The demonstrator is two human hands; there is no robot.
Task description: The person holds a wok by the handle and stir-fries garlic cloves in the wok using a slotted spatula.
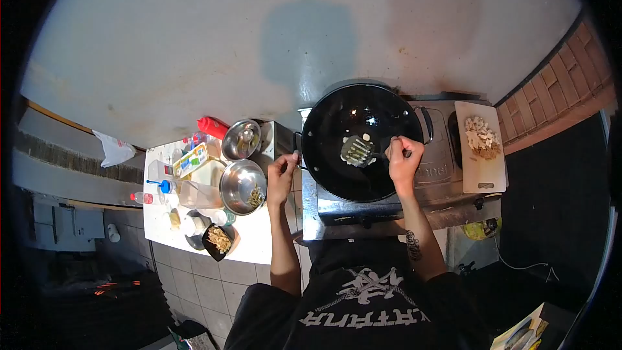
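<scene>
A large black wok with two loop handles sits on the stove. My left hand is closed at the wok's left handle. In my right hand is the handle of a slotted spatula, held with the fingers wrapped round it. The spatula's head is low inside the wok, over a few pale pieces of food. Part of that food is hidden under the spatula head.
Left of the stove, a white table carries two steel bowls, a red squeeze bottle, several bottles and a black bowl of food. To the right, a cutting board holds chopped pale food. A wall stands behind the wok.
</scene>
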